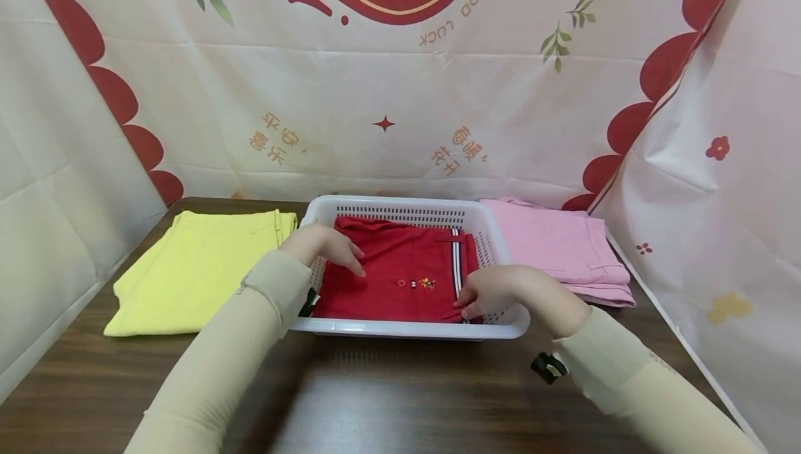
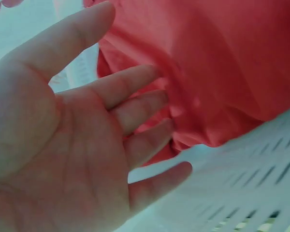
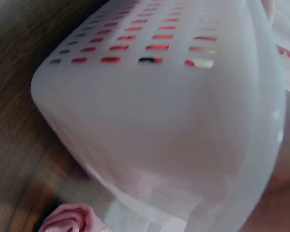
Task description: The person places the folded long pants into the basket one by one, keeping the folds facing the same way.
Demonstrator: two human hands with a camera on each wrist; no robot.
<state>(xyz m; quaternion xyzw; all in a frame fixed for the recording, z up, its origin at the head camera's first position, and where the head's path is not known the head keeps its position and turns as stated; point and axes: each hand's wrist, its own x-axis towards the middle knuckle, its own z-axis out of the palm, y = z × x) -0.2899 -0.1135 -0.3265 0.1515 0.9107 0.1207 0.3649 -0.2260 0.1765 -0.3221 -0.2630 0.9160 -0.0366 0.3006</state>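
A folded red garment [image 1: 382, 259] with a dark-and-white stripe, a button and a small embroidered figure lies in a white plastic basket [image 1: 400, 329]. My left hand [image 1: 332, 245] reaches over the basket's left side. In the left wrist view its fingers are extended and spread, the fingertips right at the edge of the red cloth [image 2: 222, 67]. At the front right corner, my right hand [image 1: 497, 286] has its thumb and forefinger pinching the garment's edge beside the stripe. The right wrist view mostly shows the basket's outer wall [image 3: 150, 111], with red cloth behind its slots.
Yellow folded trousers [image 1: 200, 273] lie on the dark wooden table [image 1: 375, 398], left of the basket. A stack of folded pink trousers [image 1: 557, 242] is at its right. A patterned cloth curtain [image 1: 375, 78] closes off the back and both sides.
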